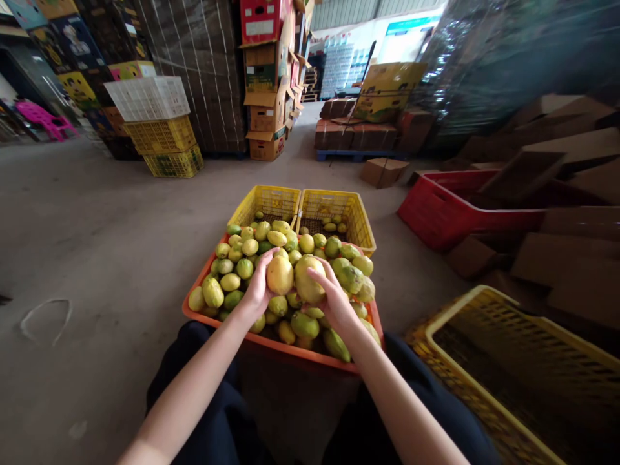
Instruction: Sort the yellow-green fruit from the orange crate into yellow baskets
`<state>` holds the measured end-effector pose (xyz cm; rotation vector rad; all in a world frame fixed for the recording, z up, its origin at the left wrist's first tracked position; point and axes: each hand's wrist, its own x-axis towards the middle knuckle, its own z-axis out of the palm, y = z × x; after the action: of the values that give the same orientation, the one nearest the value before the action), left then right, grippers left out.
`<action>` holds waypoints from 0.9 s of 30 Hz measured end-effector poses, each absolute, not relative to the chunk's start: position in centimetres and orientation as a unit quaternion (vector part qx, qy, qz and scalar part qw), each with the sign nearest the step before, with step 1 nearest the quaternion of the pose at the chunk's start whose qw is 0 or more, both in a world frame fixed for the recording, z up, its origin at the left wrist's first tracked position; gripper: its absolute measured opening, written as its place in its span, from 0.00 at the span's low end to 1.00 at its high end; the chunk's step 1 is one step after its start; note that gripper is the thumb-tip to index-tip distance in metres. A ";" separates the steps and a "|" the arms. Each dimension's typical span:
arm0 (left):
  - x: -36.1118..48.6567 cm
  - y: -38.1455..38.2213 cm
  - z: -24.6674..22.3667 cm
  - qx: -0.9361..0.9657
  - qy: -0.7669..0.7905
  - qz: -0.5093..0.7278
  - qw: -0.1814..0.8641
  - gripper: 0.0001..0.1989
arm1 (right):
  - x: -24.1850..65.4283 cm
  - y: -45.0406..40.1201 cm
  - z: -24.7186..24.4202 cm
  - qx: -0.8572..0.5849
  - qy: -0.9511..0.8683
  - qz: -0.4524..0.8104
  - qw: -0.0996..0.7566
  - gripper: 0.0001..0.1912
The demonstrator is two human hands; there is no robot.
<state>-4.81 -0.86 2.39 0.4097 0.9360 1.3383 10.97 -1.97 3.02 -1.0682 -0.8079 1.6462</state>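
Note:
My left hand (262, 282) is wrapped round the side of a smooth yellow lemon-like fruit (280, 276). In my right hand (331, 288) is a larger, yellow-green lemon (308, 279), gripped with the thumb across its near side. Both fruits are held side by side, a small gap between them, over an orange crate (285, 349). That crate is heaped with yellow and green lemons (230, 281), some mottled. The fingertips behind the two held fruits are partly hidden.
Beyond the orange crate stand two yellow crates (369, 227) with a few fruits inside. A larger yellow crate (477, 381) is at right, near a red crate (421, 213) and cardboard (566, 258). Stacked crates (162, 135) and cartons (264, 116) stand farther back.

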 end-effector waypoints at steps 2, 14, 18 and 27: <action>-5.2 -0.6 2.4 0.166 0.449 0.543 0.690 0.11 | 11.1 -1.5 3.1 -0.452 -0.256 0.728 0.447 0.19; -7.3 0.0 -1.1 0.195 0.484 0.449 0.726 0.20 | 11.6 -1.4 3.9 -0.480 -0.115 0.805 0.329 0.23; -7.1 0.0 -1.2 0.237 0.533 0.407 0.703 0.27 | 12.2 -1.3 3.6 -0.486 -0.144 0.806 0.305 0.27; -7.2 0.3 -1.5 0.230 0.507 0.399 0.729 0.24 | 12.6 -1.1 3.0 -0.487 -0.187 0.805 0.282 0.31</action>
<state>-7.20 0.32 -1.45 0.5070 1.1157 0.8781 12.56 -1.14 2.98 -1.3034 -0.5021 2.1570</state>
